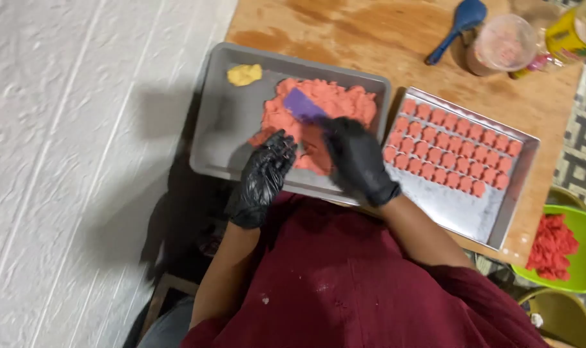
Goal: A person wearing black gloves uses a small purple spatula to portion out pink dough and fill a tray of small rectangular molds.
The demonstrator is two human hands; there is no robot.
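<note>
Both gloved hands work at the near edge of the grey tray [219, 122]: your left hand [262, 177] presses curled fingers into the orange dough [331, 103], while your right hand [357, 161] grips the purple scraper [302, 106], cutting; next, lift a portion cleanly.

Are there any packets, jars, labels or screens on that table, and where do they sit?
Clear round tub: far right of the wooden table, pinkish contents, no label visible.
Yellow container: top right corner beside the tub, yellow label with blurred print, partly cut off by the frame.
No screens or signs in view.
</note>
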